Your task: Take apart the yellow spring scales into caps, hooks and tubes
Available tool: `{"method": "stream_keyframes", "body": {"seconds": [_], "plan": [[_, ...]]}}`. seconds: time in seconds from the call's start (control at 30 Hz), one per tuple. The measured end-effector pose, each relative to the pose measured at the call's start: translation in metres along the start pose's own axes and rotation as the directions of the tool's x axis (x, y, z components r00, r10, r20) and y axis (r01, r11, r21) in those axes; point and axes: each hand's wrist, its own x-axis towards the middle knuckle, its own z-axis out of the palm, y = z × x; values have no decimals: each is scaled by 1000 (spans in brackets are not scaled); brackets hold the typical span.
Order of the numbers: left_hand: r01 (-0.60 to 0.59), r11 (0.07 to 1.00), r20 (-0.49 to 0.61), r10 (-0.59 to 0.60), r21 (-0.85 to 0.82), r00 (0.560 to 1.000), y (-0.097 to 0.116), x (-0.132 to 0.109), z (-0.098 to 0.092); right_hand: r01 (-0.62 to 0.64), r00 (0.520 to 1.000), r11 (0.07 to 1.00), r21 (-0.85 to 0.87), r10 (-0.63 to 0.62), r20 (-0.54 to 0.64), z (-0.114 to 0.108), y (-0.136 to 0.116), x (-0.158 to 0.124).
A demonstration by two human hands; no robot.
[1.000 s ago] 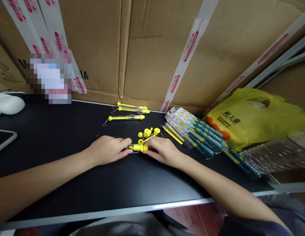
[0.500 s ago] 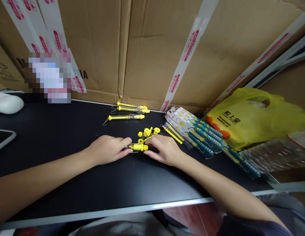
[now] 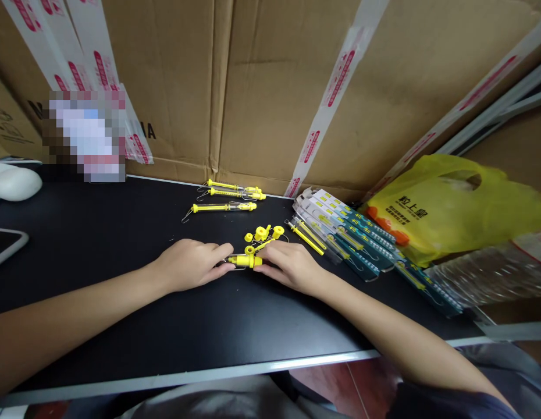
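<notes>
Between my two hands, low over the black table (image 3: 235, 326), is a yellow spring scale (image 3: 242, 261) with a clear tube. My left hand (image 3: 194, 263) pinches its left end between thumb and fingertips. The fingers of my right hand (image 3: 292, 265) are closed on the yellow cap at the other end. Just behind lie loose yellow caps and small parts (image 3: 260, 234), some with thin wire hooks. Three whole spring scales (image 3: 224, 207) with wire hooks lie farther back. Thin yellow-and-clear pieces (image 3: 306, 234) rest beyond my right hand.
Several printed spring-scale boxes (image 3: 358, 235) are piled at the right. Beside them sit a yellow plastic bag (image 3: 454, 203) and clear ribbed plastic (image 3: 475, 273). A large taped cardboard box (image 3: 262, 87) stands along the back. A phone-like device (image 3: 6, 247) and a white rounded object (image 3: 17, 185) are at the left.
My right hand's thumb and fingers have drawn closer together on the scale's yellow cap. The left hand and the things lying around have hardly moved.
</notes>
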Motion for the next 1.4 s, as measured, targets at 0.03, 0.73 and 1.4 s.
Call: {"method": "stream_keyframes", "body": {"seconds": [0.03, 0.73, 1.4], "plan": [[-1, 1000, 1, 1, 1, 1000, 0, 0, 0, 12, 1000, 1000, 0, -12, -5, 0, 0, 0], [-7, 1000, -10, 7, 4, 1000, 0, -1, 1, -32, 999, 999, -9, 32, 19, 1, -1, 0], [-4, 1000, -12, 4, -8, 1000, 0, 0, 0, -59, 997, 995, -85, 62, 35, 0, -4, 2]]}}
